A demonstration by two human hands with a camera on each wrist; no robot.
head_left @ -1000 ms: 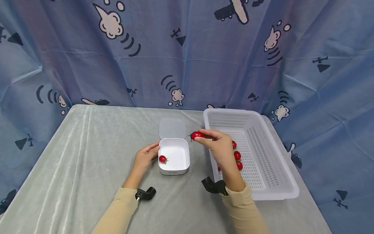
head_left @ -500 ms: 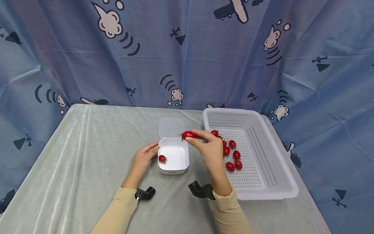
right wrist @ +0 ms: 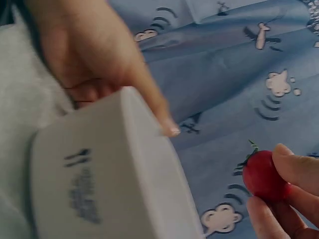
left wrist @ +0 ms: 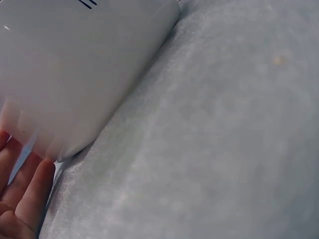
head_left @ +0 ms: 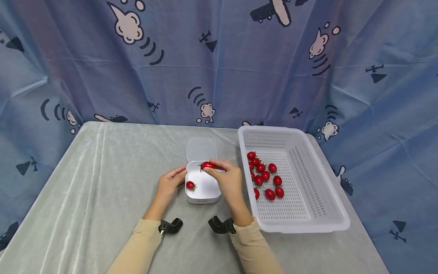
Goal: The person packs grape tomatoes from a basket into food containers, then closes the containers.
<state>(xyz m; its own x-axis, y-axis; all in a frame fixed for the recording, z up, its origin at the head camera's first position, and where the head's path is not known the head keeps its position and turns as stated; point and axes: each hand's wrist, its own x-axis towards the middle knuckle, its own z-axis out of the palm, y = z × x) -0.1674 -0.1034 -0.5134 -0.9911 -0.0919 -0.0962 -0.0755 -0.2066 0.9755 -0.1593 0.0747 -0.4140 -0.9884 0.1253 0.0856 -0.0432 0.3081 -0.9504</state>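
Between the thumb and fingertips of my right hand [head_left: 228, 180], a red cherry tomato [head_left: 207, 165] with a green stem is held over the far right part of a square white box [head_left: 203, 201]. The right wrist view shows this pinch on the tomato [right wrist: 265, 175] from the side. My left hand [head_left: 170, 183] touches the box's left side, its thumb at the rim. In the left wrist view, fairly straight fingers [left wrist: 37, 181] meet the white wall. A second cherry tomato [head_left: 190, 185] lies inside the box by the left wall.
Right of the box stands a white perforated basket [head_left: 319, 224] with several cherry tomatoes [head_left: 270, 194] along its left side. A translucent lid [head_left: 201, 149] lies behind the box. Grey cloth [head_left: 113, 171] covers the table, and a blue printed curtain [head_left: 219, 76] hangs behind.
My right hand has moved left from beside the basket to over the box, carrying the tomato. More tomatoes in the basket now show. The left hand stays at the box.
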